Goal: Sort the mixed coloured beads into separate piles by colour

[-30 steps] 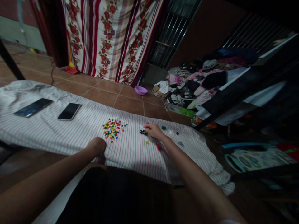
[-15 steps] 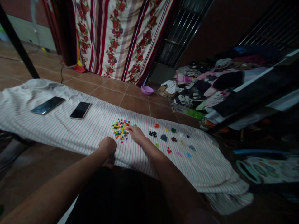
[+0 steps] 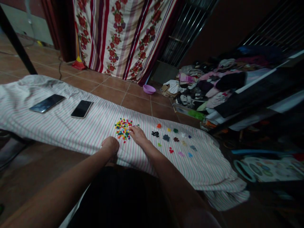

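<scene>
Heap of tiny colored bits [image 3: 123, 129] on the striped cloth [image 3: 71, 133], and my right hand [image 3: 137, 135] is loosely open, fingertips [image 3: 132, 130] at its edge, barely moved from a moment ago. Left hand [image 3: 110, 145] is curled, fingers hidden, can't tell if it's holding anything.

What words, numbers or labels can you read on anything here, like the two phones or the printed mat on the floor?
None readable: one phone and the other phone show dark, blank-looking screens, and the printed mat is too blurred to read.
</scene>
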Demonstrator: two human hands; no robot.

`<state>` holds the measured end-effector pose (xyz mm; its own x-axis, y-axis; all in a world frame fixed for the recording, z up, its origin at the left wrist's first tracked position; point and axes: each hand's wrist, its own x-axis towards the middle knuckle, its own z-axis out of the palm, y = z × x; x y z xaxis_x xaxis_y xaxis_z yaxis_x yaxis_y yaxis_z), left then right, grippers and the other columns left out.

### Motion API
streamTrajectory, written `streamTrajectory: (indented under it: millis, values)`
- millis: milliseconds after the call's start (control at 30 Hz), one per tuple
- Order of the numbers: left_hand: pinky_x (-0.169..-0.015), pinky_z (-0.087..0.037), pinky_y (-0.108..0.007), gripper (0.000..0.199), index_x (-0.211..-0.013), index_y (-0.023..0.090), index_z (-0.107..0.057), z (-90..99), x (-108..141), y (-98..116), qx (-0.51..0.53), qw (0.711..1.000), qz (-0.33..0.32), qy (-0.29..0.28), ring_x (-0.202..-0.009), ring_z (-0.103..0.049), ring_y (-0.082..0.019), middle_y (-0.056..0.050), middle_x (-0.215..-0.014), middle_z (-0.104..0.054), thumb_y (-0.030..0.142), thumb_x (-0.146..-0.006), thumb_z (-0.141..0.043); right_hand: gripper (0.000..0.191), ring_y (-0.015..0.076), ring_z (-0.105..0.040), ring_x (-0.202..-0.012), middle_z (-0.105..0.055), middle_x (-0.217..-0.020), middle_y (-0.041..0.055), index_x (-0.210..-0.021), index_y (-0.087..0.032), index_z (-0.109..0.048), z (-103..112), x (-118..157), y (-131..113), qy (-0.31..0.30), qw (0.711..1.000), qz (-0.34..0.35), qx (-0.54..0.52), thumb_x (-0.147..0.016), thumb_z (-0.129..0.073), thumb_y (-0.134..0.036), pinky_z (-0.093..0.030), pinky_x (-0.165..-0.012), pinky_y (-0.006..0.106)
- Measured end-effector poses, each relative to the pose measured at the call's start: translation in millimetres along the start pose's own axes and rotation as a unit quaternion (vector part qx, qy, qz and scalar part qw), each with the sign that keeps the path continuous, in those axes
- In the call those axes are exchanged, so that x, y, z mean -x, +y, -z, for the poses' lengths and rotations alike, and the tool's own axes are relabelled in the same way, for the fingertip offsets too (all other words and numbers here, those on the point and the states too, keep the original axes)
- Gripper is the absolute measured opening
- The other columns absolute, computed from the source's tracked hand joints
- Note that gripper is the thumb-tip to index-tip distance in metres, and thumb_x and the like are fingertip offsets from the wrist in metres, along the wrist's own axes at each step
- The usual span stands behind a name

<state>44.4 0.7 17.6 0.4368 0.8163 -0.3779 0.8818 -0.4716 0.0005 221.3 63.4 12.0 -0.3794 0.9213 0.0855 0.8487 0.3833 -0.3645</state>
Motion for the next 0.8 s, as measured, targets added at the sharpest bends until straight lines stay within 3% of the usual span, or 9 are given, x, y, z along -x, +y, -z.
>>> streamTrajectory:
  millis: [333,533,700,800]
  values:
    - [-0.078,-0.054,-0.042,0.039,-0.088,0.009,-0.075,-1.0,-1,1,0.003,1.000,0.014,-0.009,-0.087,-0.068,-0.031,-0.021,-0.083,-0.073,0.042,-0.068,-0.076,0.029,0.0196,-0.055,-0.100,-0.061,-0.100,0.0063,-0.108,-0.022,-0.065,-13,6,4,0.058,0.998,0.007,0.001,-0.089,-0.047,-0.011,-0.042,-0.095,0.032]
    - [-0.075,-0.055,-0.045,0.045,-0.090,0.011,-0.076,0.2,-5,3,0.003,0.999,0.032,-0.030,-0.085,-0.068,-0.033,-0.019,-0.079,-0.073,0.046,-0.062,-0.080,0.029,0.0187,-0.057,-0.091,-0.059,-0.097,0.0056,-0.108,-0.024,-0.067,-21,10,4,0.119,0.992,-0.002,-0.032,-0.089,-0.047,-0.016,-0.046,-0.088,0.030]
    - [-0.064,-0.054,-0.054,0.052,-0.086,0.009,-0.077,2.2,-17,10,-0.003,0.996,0.057,-0.064,-0.081,-0.067,-0.043,-0.022,-0.075,-0.071,0.049,-0.053,-0.083,0.026,0.0205,-0.056,-0.100,-0.060,-0.104,0.0059,-0.106,-0.028,-0.068,-19,13,-30,0.124,0.991,-0.053,-0.019,-0.093,-0.046,-0.023,-0.045,-0.088,0.031]
    - [-0.064,-0.054,-0.057,0.051,-0.087,0.014,-0.078,-1.4,-23,13,0.022,0.999,0.029,-0.017,-0.087,-0.065,-0.046,-0.019,-0.074,-0.070,0.054,-0.055,-0.080,0.028,0.0227,-0.056,-0.103,-0.061,-0.109,0.0060,-0.110,-0.029,-0.067,-17,14,-65,0.109,0.991,-0.071,-0.022,-0.094,-0.044,-0.026,-0.045,-0.089,0.034]
